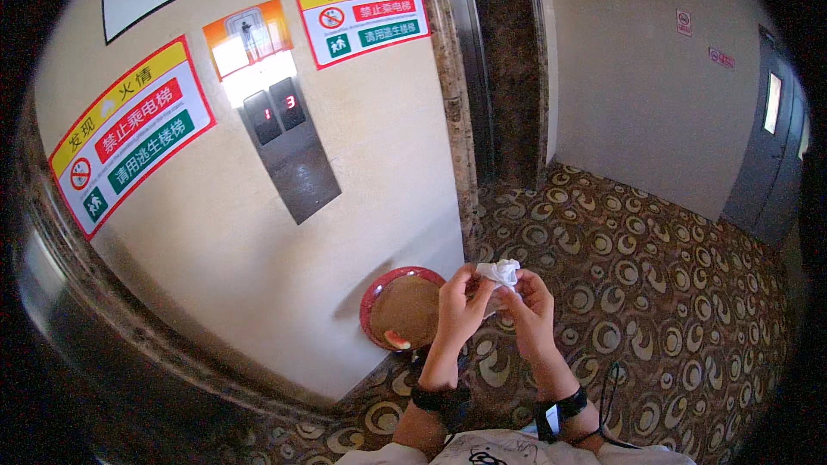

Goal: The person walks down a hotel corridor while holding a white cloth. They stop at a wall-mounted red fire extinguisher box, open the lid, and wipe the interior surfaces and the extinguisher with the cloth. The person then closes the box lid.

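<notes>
Both my hands are raised in front of me over the carpet. Between them is a crumpled white tissue, bunched up at the top. My left hand pinches its left side with thumb and fingers. On the other side my right hand has its fingers closed around the tissue's lower part. Whether anything is wrapped inside is hidden. Just left of my left hand stands a round, sand-filled bin with a red rim. A small red and pale piece lies on its sand; its kind is unclear.
A metal elevator call panel with lit displays is on the cream wall, between warning signs. A dark elevator doorway is ahead. Patterned carpet spreads to the right, toward a grey door.
</notes>
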Motion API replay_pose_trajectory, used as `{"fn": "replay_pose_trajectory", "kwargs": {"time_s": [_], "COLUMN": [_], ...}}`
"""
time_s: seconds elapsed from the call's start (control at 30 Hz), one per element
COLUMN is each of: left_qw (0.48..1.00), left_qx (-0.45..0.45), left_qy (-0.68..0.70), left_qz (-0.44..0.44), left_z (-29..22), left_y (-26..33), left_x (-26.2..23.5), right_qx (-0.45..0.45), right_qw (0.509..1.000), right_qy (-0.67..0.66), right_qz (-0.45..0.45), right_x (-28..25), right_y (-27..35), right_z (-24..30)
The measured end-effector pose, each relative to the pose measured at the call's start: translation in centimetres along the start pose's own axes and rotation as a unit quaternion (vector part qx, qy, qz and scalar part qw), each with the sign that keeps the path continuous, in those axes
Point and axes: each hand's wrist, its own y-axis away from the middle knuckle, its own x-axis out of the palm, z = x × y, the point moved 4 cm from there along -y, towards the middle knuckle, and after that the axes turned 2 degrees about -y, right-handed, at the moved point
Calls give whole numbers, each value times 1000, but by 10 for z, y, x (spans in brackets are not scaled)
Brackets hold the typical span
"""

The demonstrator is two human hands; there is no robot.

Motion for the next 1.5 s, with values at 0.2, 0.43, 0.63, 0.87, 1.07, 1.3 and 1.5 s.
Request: {"fn": "replay_pose_trajectory", "kwargs": {"time_s": [0.2, 0.43, 0.63, 0.87, 1.07, 1.3, 1.5], "left_qw": [1000, 996, 993, 991, 982, 977, 988], "left_qx": [18, -18, -50, -40, -74, -62, -44], "left_qy": [24, 83, 102, 125, 163, 199, 149], "left_qz": [1, 11, 27, 30, 59, 32, -16], "left_z": [-7, -22, -11, 4, 20, 57, 98], "left_y": [-33, -55, -54, -70, -98, -159, -202], "left_x": [117, 227, 271, 280, 275, 233, 154], "right_qx": [-20, -3, -18, 34, 12, 17, 61], "right_qw": [999, 999, 998, 998, 997, 999, 994], "right_qy": [25, 47, 48, 26, 72, 37, 45], "right_qz": [-16, -28, -20, -53, -36, -4, 85], "right_x": [-96, -192, -232, -238, -233, -179, -104], "right_y": [-57, -95, -105, -122, -155, -222, -269], "right_z": [45, 101, 100, 85, 68, 35, -11]}}
